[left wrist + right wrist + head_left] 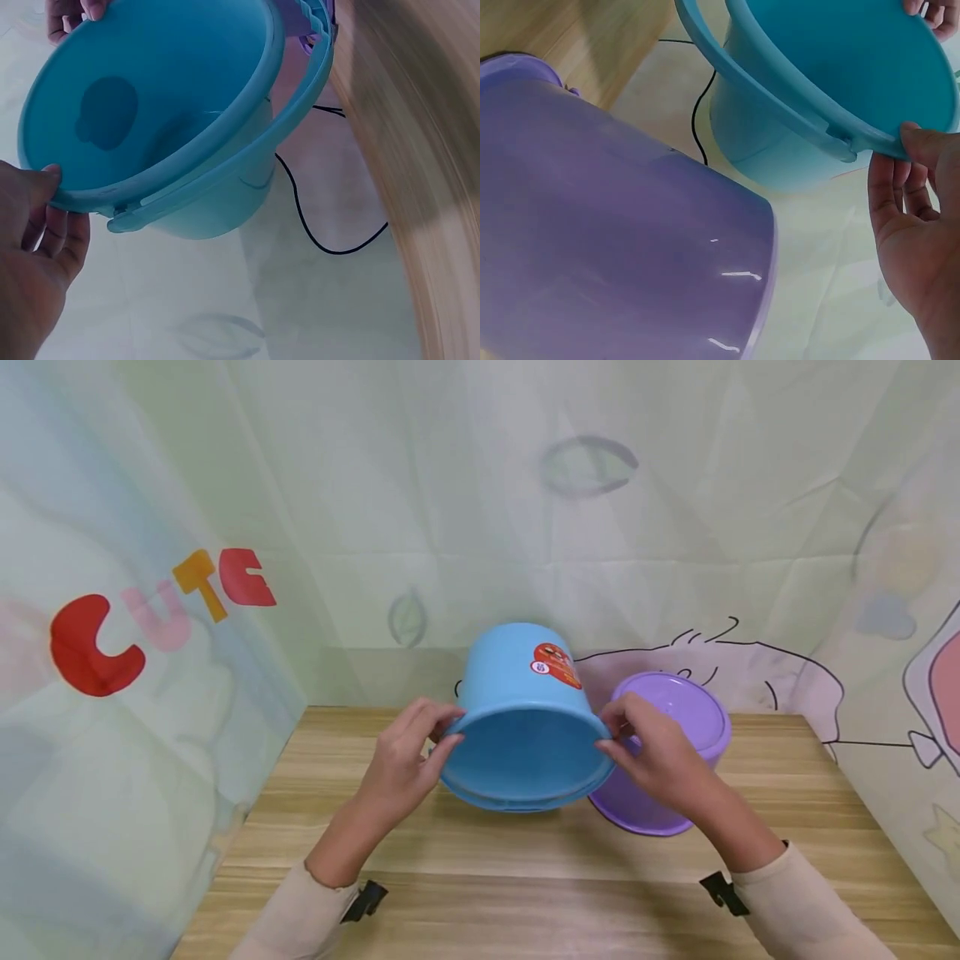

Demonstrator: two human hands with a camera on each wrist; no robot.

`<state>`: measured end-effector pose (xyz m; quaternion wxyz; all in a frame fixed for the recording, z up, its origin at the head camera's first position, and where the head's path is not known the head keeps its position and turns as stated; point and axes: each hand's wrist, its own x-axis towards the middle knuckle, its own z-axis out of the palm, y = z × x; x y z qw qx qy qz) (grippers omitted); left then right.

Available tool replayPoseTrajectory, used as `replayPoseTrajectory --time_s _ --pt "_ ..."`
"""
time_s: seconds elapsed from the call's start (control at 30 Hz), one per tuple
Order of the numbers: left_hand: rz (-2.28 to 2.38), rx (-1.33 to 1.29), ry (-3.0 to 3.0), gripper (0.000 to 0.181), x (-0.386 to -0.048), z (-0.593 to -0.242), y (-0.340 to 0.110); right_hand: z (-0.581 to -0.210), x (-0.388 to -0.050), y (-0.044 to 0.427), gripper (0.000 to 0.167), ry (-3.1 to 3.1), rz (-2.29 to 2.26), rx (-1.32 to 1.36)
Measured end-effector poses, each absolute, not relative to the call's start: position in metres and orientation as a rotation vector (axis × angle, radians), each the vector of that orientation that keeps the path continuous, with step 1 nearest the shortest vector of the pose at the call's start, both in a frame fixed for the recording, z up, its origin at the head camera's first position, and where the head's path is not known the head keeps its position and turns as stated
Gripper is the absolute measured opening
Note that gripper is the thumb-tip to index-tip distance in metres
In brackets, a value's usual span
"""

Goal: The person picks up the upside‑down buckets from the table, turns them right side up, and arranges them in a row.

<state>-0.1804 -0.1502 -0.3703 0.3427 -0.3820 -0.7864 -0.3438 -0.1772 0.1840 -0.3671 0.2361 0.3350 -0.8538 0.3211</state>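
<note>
A light blue bucket (506, 672) with a red label (557, 665) is tilted on its side, its mouth toward me, and appears raised above the wooden table. My left hand (397, 764) pinches the left of its rim between thumb and fingers. On the opposite side my right hand (663, 756) pinches the rim the same way. The bucket's blue handle (311, 86) hangs below the rim in the left wrist view. A purple bucket (622, 217) stands upside down on the table, just beyond my right hand, which partly hides it in the head view.
The wood-grain table (487, 893) ends at a printed cloth backdrop (480, 527), which also closes off both sides. Coloured letters mark the left cloth. A thin black cable (300, 210) loops beyond the table's far edge.
</note>
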Motion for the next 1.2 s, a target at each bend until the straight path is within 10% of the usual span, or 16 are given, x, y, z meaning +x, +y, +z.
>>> replayPoseTrajectory --time_s 1.2 --pt "-1.156 -0.788 -2.235 0.039 -0.195 -0.344 -0.149 -0.351 -0.19 0.179 0.038 -2.408 0.993 0.743"
